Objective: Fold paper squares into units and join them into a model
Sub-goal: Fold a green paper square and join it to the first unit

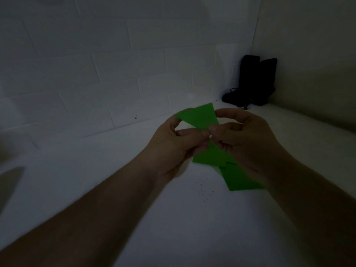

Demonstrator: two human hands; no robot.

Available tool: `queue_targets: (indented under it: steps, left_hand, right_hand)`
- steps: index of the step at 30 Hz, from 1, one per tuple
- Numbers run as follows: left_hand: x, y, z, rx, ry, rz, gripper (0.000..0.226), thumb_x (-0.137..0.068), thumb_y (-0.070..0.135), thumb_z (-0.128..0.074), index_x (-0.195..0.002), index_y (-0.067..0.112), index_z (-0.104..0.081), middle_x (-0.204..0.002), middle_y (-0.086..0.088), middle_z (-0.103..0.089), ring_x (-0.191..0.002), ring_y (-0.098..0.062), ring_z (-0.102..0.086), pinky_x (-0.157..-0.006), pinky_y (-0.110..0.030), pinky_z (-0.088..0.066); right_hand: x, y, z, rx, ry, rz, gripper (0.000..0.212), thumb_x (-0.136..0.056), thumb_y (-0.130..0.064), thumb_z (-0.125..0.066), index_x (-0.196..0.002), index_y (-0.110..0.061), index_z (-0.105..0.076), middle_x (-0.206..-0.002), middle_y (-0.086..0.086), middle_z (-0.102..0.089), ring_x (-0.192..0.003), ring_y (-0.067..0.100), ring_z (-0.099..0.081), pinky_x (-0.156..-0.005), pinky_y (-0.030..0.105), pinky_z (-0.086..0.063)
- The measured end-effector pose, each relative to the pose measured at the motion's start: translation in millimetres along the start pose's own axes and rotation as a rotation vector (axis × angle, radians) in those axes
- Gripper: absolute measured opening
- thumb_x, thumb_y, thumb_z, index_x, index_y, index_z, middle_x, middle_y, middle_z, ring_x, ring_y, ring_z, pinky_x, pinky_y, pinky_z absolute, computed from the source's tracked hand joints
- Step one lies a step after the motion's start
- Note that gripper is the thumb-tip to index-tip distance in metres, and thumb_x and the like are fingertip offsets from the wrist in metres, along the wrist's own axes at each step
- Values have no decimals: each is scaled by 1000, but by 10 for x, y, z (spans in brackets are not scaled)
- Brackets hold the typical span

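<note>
Both hands (210,139) pinch folded green paper (200,117) aloft.

A dark black fabric pouch (254,81) stands upright in the far corner, beyond the right grip. The white surface (173,218) carries small dark specks (205,189) below the grips. A white brick-patterned wall (96,64) rises behind.

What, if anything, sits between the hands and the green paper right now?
Nothing visible. The left hand and the right hand both already pinch the green paper above the white surface. The dark object stands apart in the far corner.
</note>
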State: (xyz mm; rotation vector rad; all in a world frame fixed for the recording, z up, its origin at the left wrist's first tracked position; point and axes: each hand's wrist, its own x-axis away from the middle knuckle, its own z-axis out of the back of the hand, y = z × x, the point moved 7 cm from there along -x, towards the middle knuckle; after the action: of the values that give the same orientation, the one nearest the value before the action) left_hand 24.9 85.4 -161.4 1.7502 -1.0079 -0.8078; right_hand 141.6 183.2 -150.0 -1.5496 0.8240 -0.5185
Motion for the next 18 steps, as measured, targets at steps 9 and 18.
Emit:
queue_targets:
  steps: [9, 18]
  left_hand:
    - [3, -13, 14, 29, 44, 5, 35, -91, -10, -63, -124, 3, -65, -98, -15, -77, -75, -18, -74, -70, -26, -60]
    - [-18, -13, 120, 19, 157, 58, 20, -90, -10, -64, -99, 7, -69, -79, -7, -73, -68, -14, -67, -84, -32, -61]
  right_hand:
    - [4, 34, -59, -28, -57, -43, 43, -77, -2, -77, -117, -16, -67, -93, 24, -71, -85, 35, -67, -93, 48, -54]
    - [-33, 91, -39, 64, -72, -58, 49, -81, 4, -76, -125, -13, -64, -65, 10, -64, -66, 23, -57, -76, 39, -50]
